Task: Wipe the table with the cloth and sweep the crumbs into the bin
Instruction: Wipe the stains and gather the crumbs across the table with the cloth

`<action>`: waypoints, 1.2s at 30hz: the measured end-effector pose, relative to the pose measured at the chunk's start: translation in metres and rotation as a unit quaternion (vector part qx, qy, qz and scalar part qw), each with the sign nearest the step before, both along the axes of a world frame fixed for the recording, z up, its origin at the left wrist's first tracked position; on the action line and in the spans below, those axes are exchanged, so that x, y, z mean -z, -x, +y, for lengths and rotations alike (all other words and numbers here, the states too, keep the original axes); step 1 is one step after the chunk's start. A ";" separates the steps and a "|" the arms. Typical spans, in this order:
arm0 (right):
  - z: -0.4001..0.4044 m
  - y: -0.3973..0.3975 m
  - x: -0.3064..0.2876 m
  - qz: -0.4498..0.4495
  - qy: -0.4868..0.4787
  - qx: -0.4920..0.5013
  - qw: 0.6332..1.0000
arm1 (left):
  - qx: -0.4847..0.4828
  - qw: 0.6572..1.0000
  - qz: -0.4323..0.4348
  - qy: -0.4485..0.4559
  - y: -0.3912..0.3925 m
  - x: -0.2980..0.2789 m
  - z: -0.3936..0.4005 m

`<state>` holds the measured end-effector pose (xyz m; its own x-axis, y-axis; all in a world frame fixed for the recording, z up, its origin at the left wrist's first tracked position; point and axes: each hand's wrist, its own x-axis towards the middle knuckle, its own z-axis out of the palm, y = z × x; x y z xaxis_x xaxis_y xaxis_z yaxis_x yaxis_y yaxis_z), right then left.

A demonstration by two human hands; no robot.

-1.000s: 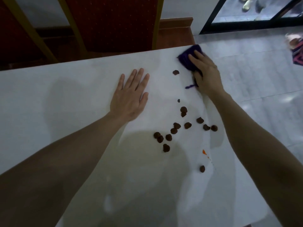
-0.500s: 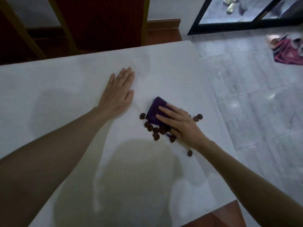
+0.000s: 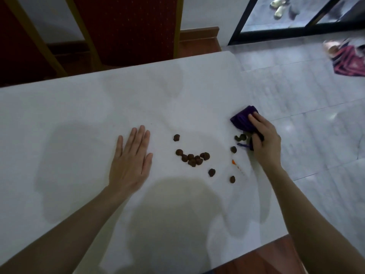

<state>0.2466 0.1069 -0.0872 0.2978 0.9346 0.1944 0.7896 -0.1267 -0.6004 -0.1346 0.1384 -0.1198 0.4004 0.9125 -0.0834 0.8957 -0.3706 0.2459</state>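
A white table [image 3: 83, 107] fills most of the view. My right hand [image 3: 264, 139] presses a bunched purple cloth [image 3: 244, 119] onto the table close to its right edge. Several dark brown crumbs [image 3: 192, 158] lie in a loose cluster left of the cloth, with a few more scattered near my right hand and toward the front. My left hand [image 3: 131, 161] rests flat on the table, fingers together, left of the crumbs. A small orange smear [image 3: 235, 163] marks the surface beside my right wrist. No bin is in view.
Red chair backs with yellow wooden frames [image 3: 128, 26] stand behind the table's far edge. Grey tiled floor [image 3: 308, 107] lies to the right, with a red patterned mat [image 3: 349, 62] and a dark-framed glass door [image 3: 296, 28] beyond.
My right hand swept the cloth from the far right corner down into the crumbs, then out to the table's right edge. The crumbs bunched together. My left hand stayed flat.
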 end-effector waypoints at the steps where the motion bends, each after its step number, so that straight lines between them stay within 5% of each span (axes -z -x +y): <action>1: -0.004 -0.001 0.005 -0.019 0.015 -0.004 1.000 | 0.001 1.000 0.010 -0.003 0.000 0.001 0.000; 10: -0.072 0.047 0.010 -0.071 0.065 -0.046 0.994 | 0.009 1.000 0.026 -0.012 0.000 0.006 0.002; 17: -0.085 0.084 -0.012 0.084 -0.014 0.082 0.993 | 0.015 1.000 -0.011 0.007 0.014 -0.001 -0.015; 22: -0.103 0.155 -0.024 0.114 -0.052 0.047 0.991 | 0.010 1.000 -0.019 0.010 0.052 -0.003 -0.069; 29: -0.153 0.247 0.011 -0.003 0.057 -0.005 0.998 | -0.015 1.000 0.009 0.007 0.097 0.004 -0.126; 36: -0.165 0.250 0.014 -0.158 0.119 -0.056 0.979 | -0.018 1.000 0.012 -0.008 0.105 0.006 -0.137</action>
